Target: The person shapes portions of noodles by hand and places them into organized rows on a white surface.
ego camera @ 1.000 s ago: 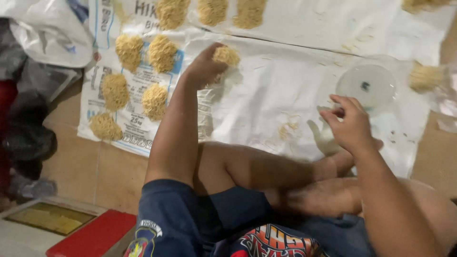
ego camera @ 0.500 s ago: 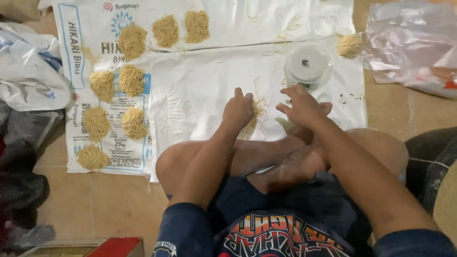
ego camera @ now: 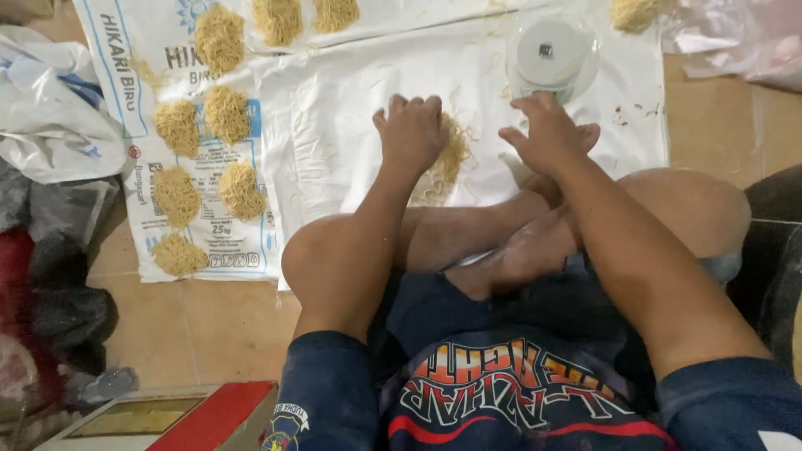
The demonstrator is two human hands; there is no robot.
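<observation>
- Noodle clump (ego camera: 451, 159) — loose, stringy, yellow; our left hand (ego camera: 411, 132) presses on it, fingers curled.
- Right hand (ego camera: 547, 134) spread flat, holding nothing, near round clear lid (ego camera: 551, 52).
- White woven sack (ego camera: 334, 125) underneath.

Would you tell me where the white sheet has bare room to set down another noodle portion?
The widest bare patch of the white sheet lies between the noodle portions on the printed sack and the left hand. Some room shows right of the round scale. It is crowded between both hands, where the left covers a noodle pile and the right hand sits close.
</observation>
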